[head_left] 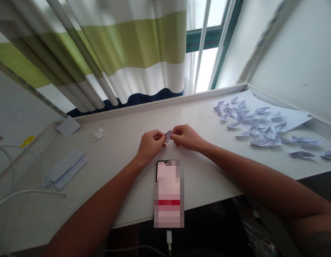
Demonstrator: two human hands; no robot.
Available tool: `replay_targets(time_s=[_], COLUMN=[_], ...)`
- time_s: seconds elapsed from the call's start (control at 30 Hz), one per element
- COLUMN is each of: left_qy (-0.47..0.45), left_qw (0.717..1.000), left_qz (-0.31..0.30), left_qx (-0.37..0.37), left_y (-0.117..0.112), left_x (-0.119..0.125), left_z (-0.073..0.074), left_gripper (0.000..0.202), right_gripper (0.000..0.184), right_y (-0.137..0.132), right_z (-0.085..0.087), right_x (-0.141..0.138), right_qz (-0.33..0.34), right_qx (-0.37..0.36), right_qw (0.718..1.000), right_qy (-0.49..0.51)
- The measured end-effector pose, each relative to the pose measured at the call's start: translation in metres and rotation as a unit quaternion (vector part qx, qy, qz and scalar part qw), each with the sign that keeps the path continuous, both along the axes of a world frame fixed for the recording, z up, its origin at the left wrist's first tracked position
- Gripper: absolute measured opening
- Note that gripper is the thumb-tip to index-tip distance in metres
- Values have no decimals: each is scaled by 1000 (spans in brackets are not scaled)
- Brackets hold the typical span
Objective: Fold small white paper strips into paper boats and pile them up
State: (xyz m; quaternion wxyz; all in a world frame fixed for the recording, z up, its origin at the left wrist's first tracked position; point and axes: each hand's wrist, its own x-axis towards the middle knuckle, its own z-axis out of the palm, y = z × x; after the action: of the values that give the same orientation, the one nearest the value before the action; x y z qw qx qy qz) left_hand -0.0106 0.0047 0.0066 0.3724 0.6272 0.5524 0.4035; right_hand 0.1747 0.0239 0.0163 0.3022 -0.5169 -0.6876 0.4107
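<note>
Paper (168, 135) between left hand (152, 142) and right hand (184, 137): whitish. Folded papers (268, 133), right of both: white. Curtain (138, 44) beyond: white, lime-green, navy bands.

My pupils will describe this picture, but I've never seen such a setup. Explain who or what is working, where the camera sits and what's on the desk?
There is no machine here: a person works with two bare hands. The single picture comes from a camera worn on the head, looking forward and down. The left hand and right hand pinch a small piece of paper between them, above the white desk. A phone, its screen blurred out, is at the near edge. To the right are many boat-like folded papers, some on white sheets. To the left are a stack of paper, a crumpled white bit and a square paper.
</note>
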Motion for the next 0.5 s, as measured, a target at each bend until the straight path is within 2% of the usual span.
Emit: replay_targets(time_s=[0.03,0.13,0.2,0.27,0.37,0.5], left_qy=[-5,18,56,89,99,124], left_qw=[1000,999,996,990,984,969], left_qz=[-1,-24,-59,-99,-144,-212], left_qx=[-7,-23,-32,-40,-25,-21], left_y=[1,5,11,19,37,62], left_x=[1,4,9,19,44,97], left_z=[3,14,23,33,49,62], left_gripper=[12,12,13,14,14,11], right_gripper=[8,22,20,16,14,16], right_y=[1,6,9,11,12,9], right_z=[2,15,26,38,53,68], right_x=[3,15,27,42,69,113], right_qz=[3,-1,-2,11,13,-66], right_qx=[2,43,60,41,11,2], right_qw=[1000,999,998,998,998,993], right_qy=[13,30,4,-38,-65,-94])
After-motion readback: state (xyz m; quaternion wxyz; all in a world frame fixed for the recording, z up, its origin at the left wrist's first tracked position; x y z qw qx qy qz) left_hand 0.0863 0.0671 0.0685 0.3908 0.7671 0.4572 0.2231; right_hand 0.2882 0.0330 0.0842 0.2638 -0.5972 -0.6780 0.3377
